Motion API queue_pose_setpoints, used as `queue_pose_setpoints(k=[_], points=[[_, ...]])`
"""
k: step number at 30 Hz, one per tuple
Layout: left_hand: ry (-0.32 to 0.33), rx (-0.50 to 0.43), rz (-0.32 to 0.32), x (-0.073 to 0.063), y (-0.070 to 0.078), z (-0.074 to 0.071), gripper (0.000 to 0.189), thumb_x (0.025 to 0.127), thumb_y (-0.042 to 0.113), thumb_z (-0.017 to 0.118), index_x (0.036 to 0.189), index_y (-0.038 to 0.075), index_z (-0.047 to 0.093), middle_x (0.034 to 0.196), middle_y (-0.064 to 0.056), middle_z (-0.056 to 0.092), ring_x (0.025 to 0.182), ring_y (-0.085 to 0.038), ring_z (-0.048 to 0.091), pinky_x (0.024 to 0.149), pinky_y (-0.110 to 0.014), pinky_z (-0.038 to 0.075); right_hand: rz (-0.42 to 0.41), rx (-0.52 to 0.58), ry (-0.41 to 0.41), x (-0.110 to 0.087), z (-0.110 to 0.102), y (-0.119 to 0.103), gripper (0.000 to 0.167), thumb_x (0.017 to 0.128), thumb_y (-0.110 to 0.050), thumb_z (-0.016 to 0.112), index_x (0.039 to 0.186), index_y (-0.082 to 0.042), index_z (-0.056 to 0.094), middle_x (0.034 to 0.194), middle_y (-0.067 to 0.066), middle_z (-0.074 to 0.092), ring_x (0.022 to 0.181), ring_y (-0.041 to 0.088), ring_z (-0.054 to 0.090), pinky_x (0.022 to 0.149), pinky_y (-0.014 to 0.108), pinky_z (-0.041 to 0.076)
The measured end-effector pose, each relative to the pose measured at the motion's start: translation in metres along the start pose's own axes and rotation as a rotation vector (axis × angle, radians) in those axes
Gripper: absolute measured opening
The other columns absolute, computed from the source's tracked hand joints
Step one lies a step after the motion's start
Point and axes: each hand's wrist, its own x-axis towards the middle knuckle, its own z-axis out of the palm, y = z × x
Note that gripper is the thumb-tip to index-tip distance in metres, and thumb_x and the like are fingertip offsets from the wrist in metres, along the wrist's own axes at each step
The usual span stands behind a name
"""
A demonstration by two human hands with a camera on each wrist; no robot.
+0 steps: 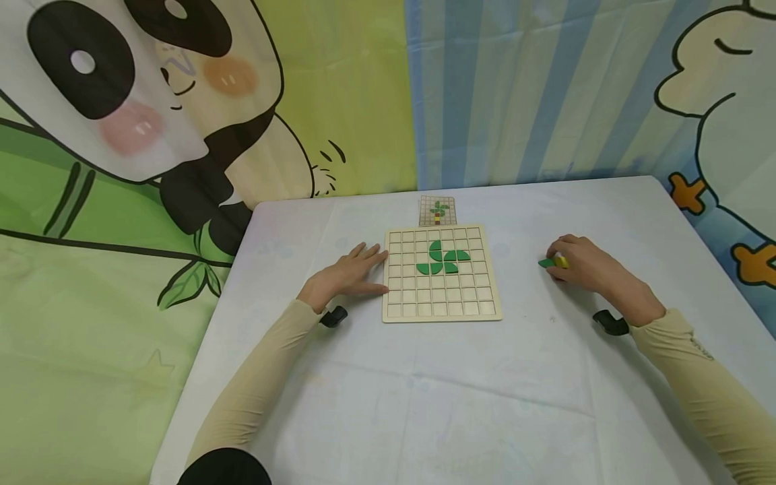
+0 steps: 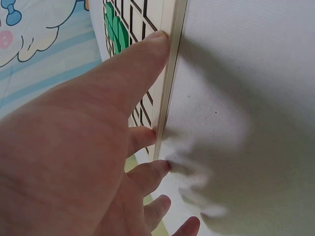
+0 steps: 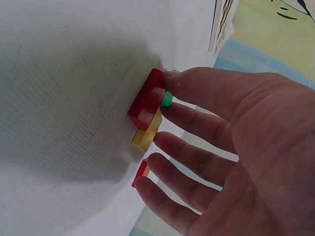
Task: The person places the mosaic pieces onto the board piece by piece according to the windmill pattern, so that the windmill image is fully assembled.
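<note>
A pale wooden grid board point(image 1: 439, 311) lies mid-table with several green pieces point(image 1: 451, 268) in its squares. My left hand point(image 1: 345, 275) rests at its left edge, fingers extended; in the left wrist view, the thumb point(image 2: 156, 39) touches the rim. To the right of the board, my right hand point(image 1: 585, 265) pinches a green block point(image 1: 546, 263) between thumb and index finger. A yellow block point(image 1: 561, 261) shows between those fingers. In the right wrist view, a red block point(image 3: 146, 101) partly hides the green one, and another red block point(image 3: 141, 173) lies by the outer fingers.
Behind the board lies a small pattern card point(image 1: 437, 211), showing green shapes and a red and yellow stem on a grid. A white cloth point(image 1: 418, 397) covers the table. Printed curtains point(image 1: 351, 94) hang along the far edge and the sides.
</note>
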Motion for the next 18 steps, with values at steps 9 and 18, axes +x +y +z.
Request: queue_pose_setpoints(k=[9, 18], points=[[0.001, -0.011, -0.009, -0.0006, 0.0017, -0.0015, 0.091, 0.093, 0.06, 0.061, 0.163, 0.024, 0.016, 0.171, -0.006, 0.007, 0.158, -0.034, -0.003, 0.124, -0.061, 0.015, -0.139, 0.025, 0.028, 0.0025, 0.0032, -0.0002, 0.028, 0.09, -0.001, 0.066, 0.118, 0.001, 0.068, 0.128, 0.028, 0.059, 0.121, 0.048, 0.05, 0.102, 0.063, 0.043], [-0.002, -0.01, -0.003, -0.0014, 0.0026, -0.0026, 0.091, 0.094, 0.059, 0.062, 0.163, 0.022, 0.016, 0.171, -0.007, 0.007, 0.158, -0.035, -0.002, 0.124, -0.061, 0.016, -0.043, -0.027, 0.053, -0.0008, 0.003, -0.0043, 0.043, 0.091, -0.024, 0.073, 0.122, 0.003, 0.062, 0.129, 0.029, 0.057, 0.119, 0.05, 0.048, 0.099, 0.064, 0.042]])
